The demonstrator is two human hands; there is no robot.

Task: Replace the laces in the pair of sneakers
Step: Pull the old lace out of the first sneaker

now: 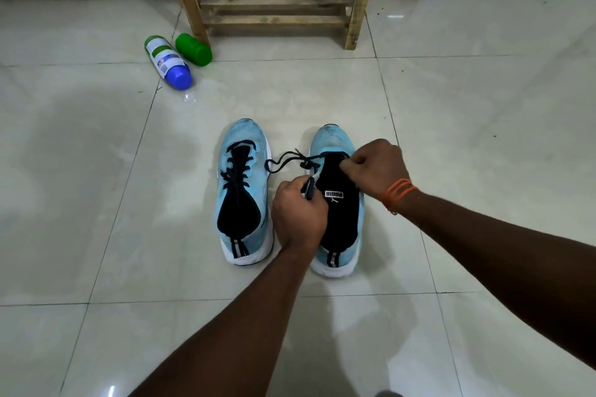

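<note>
Laces sit threaded in the left sneaker [242, 171]; the right sneaker [327, 140] beside it on the floor [129, 203] is mid-job; left hand [298, 213] pinches the dark lace [304, 164] taut; right hand [375, 169] grips, apparently its other end, steadying the eyelets.

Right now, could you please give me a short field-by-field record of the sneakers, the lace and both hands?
left sneaker: laced, standing on the tiled floor
right sneaker: mostly unlaced, tongue exposed
dark lace: loose loop between the sneakers, leading to both hands
left hand: pinches the lace beside the tongue
right hand: fingers curled on the lace near the front eyelets
background: blue-capped bottle and green bottle lying by a wooden stool
</note>
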